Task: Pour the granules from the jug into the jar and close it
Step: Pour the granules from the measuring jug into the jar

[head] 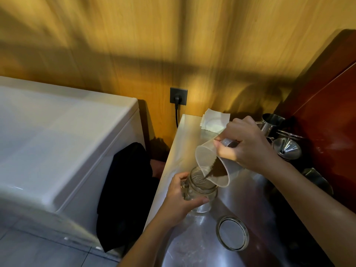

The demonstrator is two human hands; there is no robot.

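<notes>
A clear glass jar (202,189) stands upright on the steel counter (192,243), and my left hand (179,199) grips its side and handle. Above it my right hand (248,143) holds a translucent plastic jug (210,160) by its handle, tilted steeply with its spout over the jar's mouth. Dark granules (217,168) slide along the jug's lower wall toward the spout and into the jar. The jar's round metal lid (233,233) lies flat on the counter, nearer to me and to the right of the jar.
Steel cups and a metal funnel (287,149) crowd the counter's right side by a dark red panel. White paper (213,122) lies at the back. A white appliance (57,143) with a black cloth (127,189) stands left. A wall socket (178,95) holds a plugged cable.
</notes>
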